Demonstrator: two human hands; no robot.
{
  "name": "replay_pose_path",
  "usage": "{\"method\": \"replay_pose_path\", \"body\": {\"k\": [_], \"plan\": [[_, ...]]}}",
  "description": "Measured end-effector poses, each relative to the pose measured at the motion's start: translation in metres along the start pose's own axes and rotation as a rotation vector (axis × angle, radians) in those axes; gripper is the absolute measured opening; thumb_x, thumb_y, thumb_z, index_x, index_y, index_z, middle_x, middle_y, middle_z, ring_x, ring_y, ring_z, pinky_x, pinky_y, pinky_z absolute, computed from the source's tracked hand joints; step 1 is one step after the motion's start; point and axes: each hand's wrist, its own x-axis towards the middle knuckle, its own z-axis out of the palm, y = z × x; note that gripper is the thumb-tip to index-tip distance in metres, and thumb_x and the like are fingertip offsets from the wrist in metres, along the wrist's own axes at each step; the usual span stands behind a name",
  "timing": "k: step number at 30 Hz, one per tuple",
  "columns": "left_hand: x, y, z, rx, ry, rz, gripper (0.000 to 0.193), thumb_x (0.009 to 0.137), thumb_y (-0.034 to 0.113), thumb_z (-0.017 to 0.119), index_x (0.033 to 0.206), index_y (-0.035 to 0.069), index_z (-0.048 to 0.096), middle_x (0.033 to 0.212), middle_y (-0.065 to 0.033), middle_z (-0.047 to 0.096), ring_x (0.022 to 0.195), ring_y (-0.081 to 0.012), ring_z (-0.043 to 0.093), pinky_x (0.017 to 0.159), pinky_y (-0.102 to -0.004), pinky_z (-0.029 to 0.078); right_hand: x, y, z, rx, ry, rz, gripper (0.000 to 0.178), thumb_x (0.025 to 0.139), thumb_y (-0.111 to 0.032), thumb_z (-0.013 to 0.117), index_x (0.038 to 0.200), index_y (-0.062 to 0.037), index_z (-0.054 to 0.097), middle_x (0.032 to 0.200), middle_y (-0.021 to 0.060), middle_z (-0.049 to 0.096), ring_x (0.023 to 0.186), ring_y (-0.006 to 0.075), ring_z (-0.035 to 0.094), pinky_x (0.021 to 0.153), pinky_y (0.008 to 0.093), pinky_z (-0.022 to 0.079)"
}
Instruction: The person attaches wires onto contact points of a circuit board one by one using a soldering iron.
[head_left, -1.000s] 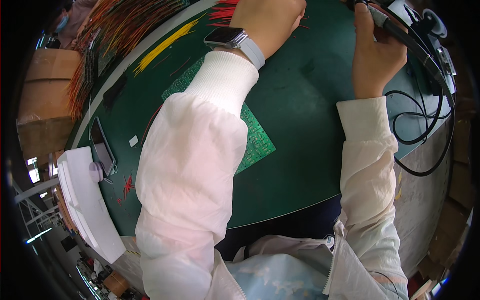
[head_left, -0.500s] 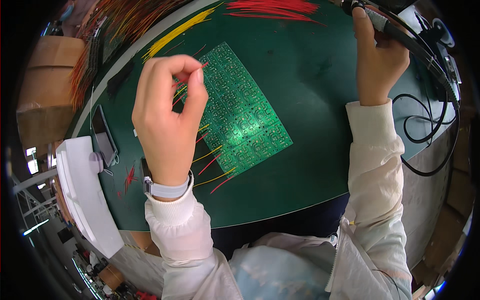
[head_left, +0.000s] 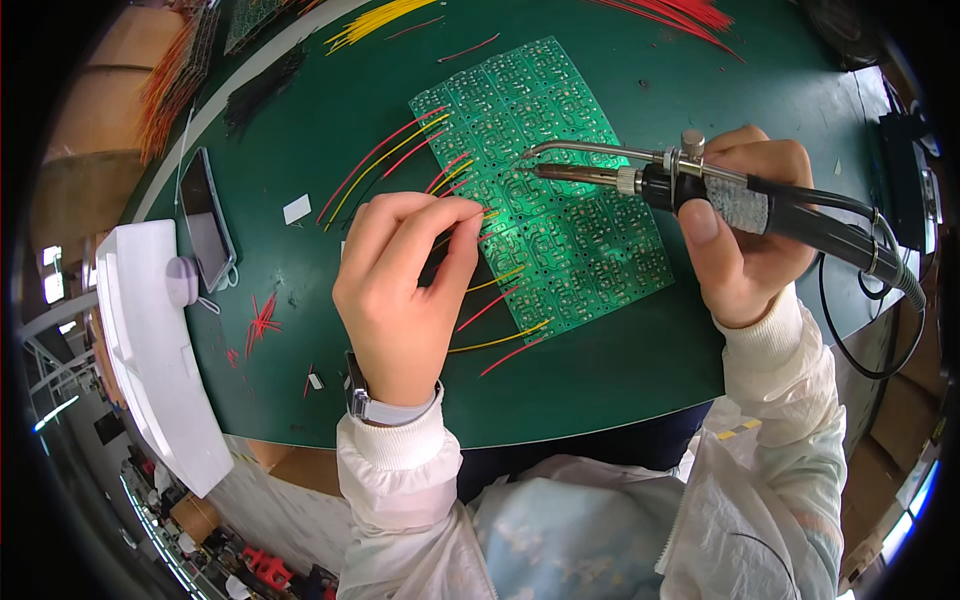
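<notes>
A green circuit board (head_left: 575,235) lies tilted on the table, with red and yellow wires (head_left: 487,303) sticking out along its left edge. At that edge my left hand (head_left: 405,285) is closed in a pinch on a wire, mostly hidden by the fingers; a yellow wire passes just by the fingertips. My right hand (head_left: 748,275) grips a soldering iron (head_left: 655,187) with a thin metal tube fixed along it. The iron points left, its tip over the board's left half, up and to the right of my left fingertips. Whether the tip touches the board cannot be seen.
Yellow wires (head_left: 380,22) and red wires (head_left: 690,15) lie in bundles at the far side. A phone (head_left: 205,225) and a white foam piece (head_left: 155,350) are at the left, near short red wire bits (head_left: 262,325). The iron's black cable (head_left: 850,365) loops at the right.
My right hand has brought the soldering iron from the far right in over the board. My left hand has come down beside the board's left edge. The whole view has shifted too.
</notes>
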Motion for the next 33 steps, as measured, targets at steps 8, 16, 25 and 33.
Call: {"method": "replay_pose_path", "body": {"k": [8, 16, 25, 33], "plan": [[0.0027, -0.0040, 0.0046, 0.012, 0.063, 0.086, 0.019, 0.069, -0.005, 0.074, 0.084, 0.004, 0.067, 0.079, -0.0040, 0.059, 0.068, -0.0197, 0.056, 0.058, -0.0319, 0.044, -0.0056, -0.0024, 0.0010, 0.028, -0.061, 0.059, 0.035, 0.070, -0.007, 0.075, 0.092, 0.0048, 0.051, 0.079, 0.0137, 0.061, 0.068, 0.0173, 0.058, 0.059, 0.0273, 0.047], [0.0042, 0.0025, -0.0002, 0.065, -0.004, 0.038, 0.015, 0.072, -0.008, 0.072, 0.085, -0.001, 0.069, 0.080, -0.0063, 0.063, 0.069, -0.0151, 0.060, 0.060, -0.0258, 0.048, -0.0068, -0.0046, 0.0001, -0.066, -0.148, 0.049, 0.039, 0.079, -0.018, 0.071, 0.095, 0.0045, 0.044, 0.083, 0.0171, 0.053, 0.068, 0.0160, 0.048, 0.064, 0.0280, 0.043], [0.0042, 0.0039, 0.0017, 0.084, -0.005, 0.076, 0.017, 0.071, -0.010, 0.071, 0.085, -0.001, 0.068, 0.081, -0.0064, 0.063, 0.068, -0.0151, 0.061, 0.060, -0.0256, 0.049, -0.0079, -0.0039, 0.0005, -0.026, -0.174, 0.050, 0.040, 0.079, -0.019, 0.072, 0.095, 0.0045, 0.044, 0.082, 0.0180, 0.052, 0.068, 0.0163, 0.047, 0.062, 0.0284, 0.042], [0.0040, 0.0037, 0.0019, 0.080, 0.003, 0.078, 0.017, 0.070, -0.010, 0.072, 0.084, -0.001, 0.068, 0.081, -0.0063, 0.062, 0.068, -0.0151, 0.061, 0.060, -0.0255, 0.049, -0.0068, -0.0036, 0.0008, -0.055, -0.181, 0.026, 0.040, 0.078, -0.019, 0.072, 0.094, 0.0059, 0.045, 0.082, 0.0188, 0.053, 0.069, 0.0182, 0.050, 0.063, 0.0291, 0.044]]}}
